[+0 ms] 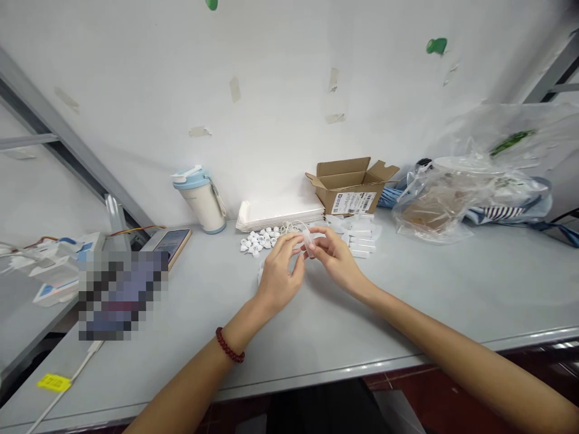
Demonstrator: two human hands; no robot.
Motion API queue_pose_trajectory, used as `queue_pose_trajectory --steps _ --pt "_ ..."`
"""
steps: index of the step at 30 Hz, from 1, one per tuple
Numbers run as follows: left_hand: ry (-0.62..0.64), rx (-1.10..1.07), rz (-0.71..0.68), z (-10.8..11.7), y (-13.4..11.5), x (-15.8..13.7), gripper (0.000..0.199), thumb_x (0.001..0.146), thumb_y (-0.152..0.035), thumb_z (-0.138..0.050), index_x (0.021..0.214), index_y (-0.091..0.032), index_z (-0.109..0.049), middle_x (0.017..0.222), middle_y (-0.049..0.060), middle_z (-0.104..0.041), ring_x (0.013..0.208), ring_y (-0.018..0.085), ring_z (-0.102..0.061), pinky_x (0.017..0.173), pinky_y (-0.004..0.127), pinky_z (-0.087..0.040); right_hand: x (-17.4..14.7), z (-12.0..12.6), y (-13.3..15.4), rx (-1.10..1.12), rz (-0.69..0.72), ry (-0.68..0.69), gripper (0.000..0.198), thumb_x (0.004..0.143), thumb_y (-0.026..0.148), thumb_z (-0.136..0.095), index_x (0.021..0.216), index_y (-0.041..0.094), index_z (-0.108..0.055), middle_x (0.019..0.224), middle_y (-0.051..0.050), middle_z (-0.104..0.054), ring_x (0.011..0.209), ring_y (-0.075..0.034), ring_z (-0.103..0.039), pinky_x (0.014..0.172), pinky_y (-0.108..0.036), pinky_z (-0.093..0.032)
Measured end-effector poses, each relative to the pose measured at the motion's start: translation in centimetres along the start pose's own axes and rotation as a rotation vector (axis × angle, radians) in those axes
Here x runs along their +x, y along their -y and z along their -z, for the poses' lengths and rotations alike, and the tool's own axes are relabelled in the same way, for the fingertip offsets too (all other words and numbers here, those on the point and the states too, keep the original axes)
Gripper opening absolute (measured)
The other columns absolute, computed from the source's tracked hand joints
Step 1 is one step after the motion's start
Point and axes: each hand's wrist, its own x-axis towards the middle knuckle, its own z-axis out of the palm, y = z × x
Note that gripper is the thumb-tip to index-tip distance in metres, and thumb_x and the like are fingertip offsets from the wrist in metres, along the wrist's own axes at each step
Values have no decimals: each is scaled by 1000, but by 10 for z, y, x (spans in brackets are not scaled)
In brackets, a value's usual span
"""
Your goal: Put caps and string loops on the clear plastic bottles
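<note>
My right hand pinches a small translucent white plastic tube between thumb and fingers, a little above the grey table. From the other side, the fingertips of my left hand close in on the same tube; their exact contact is partly hidden. Thin white cord lies in loops just behind the fingers. Left of it is a pile of small white plastic caps. To the right lie several white cylindrical pieces and clear wrapping. Another white item shows partly behind my left hand.
Behind the hands are a stack of flat white boxes and an open cardboard box. A tumbler and a phone stand left; a plastic bag lies right. A cable crosses the left table edge.
</note>
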Motion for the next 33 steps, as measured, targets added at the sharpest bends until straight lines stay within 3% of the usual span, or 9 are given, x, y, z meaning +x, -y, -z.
queue_pose_trajectory --steps 13,21,30,33 --pt "8 20 56 3 2 3 25 84 -15 -49 107 -17 -59 111 10 -60 102 17 -60 84 32 -57 -1 -2 1 -37 -71 19 34 77 37 -62 102 24 -42 82 0 -63 74 -17 -66 71 -35 -50" --pt "-9 -184 355 9 0 8 16 82 -24 -54 90 -16 -66 95 7 -69 90 18 -66 82 33 -55 -3 -2 6 -154 -59 44 35 76 41 -62 97 23 -40 87 1 -61 66 -16 -66 63 -33 -49" --pt "-56 -380 557 12 -3 14 18 71 -31 -68 73 -14 -63 73 3 -66 70 15 -63 69 28 -52 -9 -6 8 -342 85 74 23 80 37 -58 91 22 -43 88 -2 -61 62 -14 -63 57 -29 -46" --pt "-43 -441 610 13 -4 16 18 68 -28 -70 72 -13 -62 72 2 -65 71 13 -62 67 25 -49 -10 -7 7 -390 98 64 25 78 37 -61 88 22 -43 87 -2 -62 60 -14 -63 56 -29 -46"
